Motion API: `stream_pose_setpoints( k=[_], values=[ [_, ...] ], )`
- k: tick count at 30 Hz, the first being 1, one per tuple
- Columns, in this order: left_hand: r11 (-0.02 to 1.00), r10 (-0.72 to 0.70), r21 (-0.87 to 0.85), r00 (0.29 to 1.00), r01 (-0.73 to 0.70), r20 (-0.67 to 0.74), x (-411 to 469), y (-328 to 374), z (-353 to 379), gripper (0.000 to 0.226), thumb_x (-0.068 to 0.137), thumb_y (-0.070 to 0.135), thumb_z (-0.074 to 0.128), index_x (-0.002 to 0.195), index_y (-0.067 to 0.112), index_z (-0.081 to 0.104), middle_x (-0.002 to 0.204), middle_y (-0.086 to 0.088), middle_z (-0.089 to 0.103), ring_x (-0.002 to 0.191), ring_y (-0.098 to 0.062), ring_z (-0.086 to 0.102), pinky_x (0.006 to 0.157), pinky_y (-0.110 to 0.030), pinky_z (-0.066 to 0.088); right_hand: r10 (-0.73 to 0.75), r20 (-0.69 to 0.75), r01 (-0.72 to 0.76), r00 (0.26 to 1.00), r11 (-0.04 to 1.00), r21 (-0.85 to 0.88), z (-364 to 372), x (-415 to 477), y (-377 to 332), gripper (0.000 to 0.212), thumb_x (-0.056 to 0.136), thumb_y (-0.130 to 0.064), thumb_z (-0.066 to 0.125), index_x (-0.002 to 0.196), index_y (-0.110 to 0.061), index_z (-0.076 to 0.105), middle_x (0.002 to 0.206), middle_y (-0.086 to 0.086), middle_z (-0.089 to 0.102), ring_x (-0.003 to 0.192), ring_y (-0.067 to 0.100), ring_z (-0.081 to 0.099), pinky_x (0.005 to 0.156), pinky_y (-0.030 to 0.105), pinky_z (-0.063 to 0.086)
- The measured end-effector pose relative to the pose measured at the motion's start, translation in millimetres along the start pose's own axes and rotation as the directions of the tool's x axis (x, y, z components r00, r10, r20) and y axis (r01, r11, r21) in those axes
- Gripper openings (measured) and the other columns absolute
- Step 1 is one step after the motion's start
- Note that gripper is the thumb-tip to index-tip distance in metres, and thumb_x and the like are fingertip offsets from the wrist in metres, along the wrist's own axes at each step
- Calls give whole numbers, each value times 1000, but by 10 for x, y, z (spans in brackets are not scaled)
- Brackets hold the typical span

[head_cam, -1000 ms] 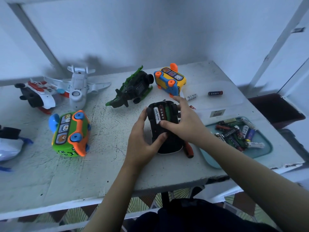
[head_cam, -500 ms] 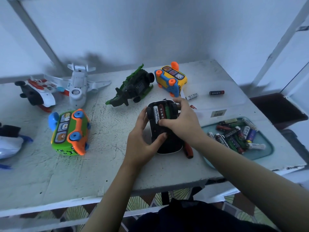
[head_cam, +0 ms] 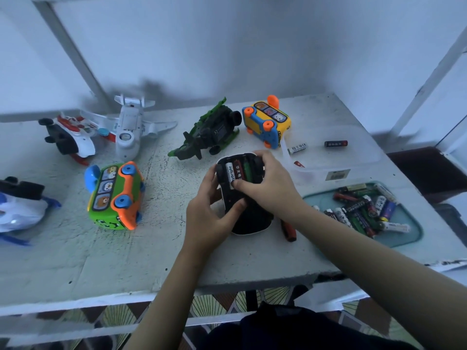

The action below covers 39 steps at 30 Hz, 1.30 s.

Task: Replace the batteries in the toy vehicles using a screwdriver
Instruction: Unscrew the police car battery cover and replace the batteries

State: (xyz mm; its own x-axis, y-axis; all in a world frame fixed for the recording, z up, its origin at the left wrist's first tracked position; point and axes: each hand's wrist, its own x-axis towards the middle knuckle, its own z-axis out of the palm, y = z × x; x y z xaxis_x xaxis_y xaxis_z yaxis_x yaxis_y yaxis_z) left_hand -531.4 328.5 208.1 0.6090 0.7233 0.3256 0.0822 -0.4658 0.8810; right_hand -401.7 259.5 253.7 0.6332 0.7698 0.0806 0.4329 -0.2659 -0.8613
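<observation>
Hands clasping upturned black plastic toy car (head_cam: 250,221): left hand (head_cam: 209,213) gripping its side, right hand (head_cam: 270,185) curling over its far end, pressing white cylindrical battery (head_cam: 230,171) under a fingertip.

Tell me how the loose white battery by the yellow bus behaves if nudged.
The white battery is a smooth cylinder lying on its side, so it would probably roll. It looks rigid, and is likely dense for its size.

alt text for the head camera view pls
A left hand and right hand grip an upturned black car on a table, its open bay showing three batteries. A screwdriver lies right of it, near a tray of loose batteries; other toys lie behind and to the left.
</observation>
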Motion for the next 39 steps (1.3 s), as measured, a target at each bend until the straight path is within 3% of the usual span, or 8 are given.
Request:
stream_pose_setpoints(
  k=[6,12,15,20,24,27,32,39],
  values=[
    [999,12,43,998,-9,-67,-29,-47,-105,88,73,48,66,148,13,36,121,30,54,110,10,58,92,-29,53,-57,20,57,998,998,-2,118,15,-83,50,79,-25,75,121,-16,50,108,-4,57,100,9,53,70,3,37],
    [997,-69,-54,988,62,-137,-6,-71,-204,83,70,43,69,144,20,39,126,17,58,111,6,59,93,-25,52,65,124,-72,990,996,49,-85,278,-206,31,98,-34,48,118,-12,58,99,-4,63,93,13,59,87,29,50],
    [993,-94,-85,982,81,-163,29,-109,-221,81,70,39,72,143,23,39,130,10,59,117,-2,59,94,-26,52,2,48,9,999,977,-211,-305,481,-189,23,97,-22,51,110,-11,66,97,0,64,85,14,56,75,21,49],
    [986,-131,-129,974,108,-187,45,-154,-204,82,73,23,71,147,14,36,133,1,57,113,4,59,83,-12,50,-164,209,265,964,645,-716,-410,705,-70,25,92,-21,53,112,-23,68,117,3,61,104,24,57,72,28,38],
    [987,-122,-126,975,100,-184,39,-162,-207,82,75,22,71,148,12,35,129,11,57,110,9,58,81,-10,49,-246,467,525,849,299,-797,-340,794,23,27,91,-25,56,116,-22,67,111,1,62,104,24,52,67,29,38],
    [989,-118,-114,975,98,-186,37,-152,-209,80,75,23,71,147,16,36,126,17,55,109,10,58,82,-10,49,-171,549,573,818,172,-801,-296,881,86,35,91,-39,57,123,-24,63,116,0,63,107,23,47,66,29,35],
    [993,-98,-88,978,83,-184,37,-139,-218,81,75,33,72,146,20,36,128,20,54,111,7,59,89,-15,50,-154,567,588,809,243,-772,-298,933,114,36,93,-35,57,129,-28,60,106,10,62,103,26,49,69,30,28],
    [992,-100,-95,979,84,-179,49,-150,-216,85,72,42,69,147,16,37,131,17,55,115,0,60,94,-26,51,-245,570,620,785,313,-719,-324,938,163,28,95,-27,54,118,-20,68,98,11,66,93,25,52,73,33,38]
  ],
)
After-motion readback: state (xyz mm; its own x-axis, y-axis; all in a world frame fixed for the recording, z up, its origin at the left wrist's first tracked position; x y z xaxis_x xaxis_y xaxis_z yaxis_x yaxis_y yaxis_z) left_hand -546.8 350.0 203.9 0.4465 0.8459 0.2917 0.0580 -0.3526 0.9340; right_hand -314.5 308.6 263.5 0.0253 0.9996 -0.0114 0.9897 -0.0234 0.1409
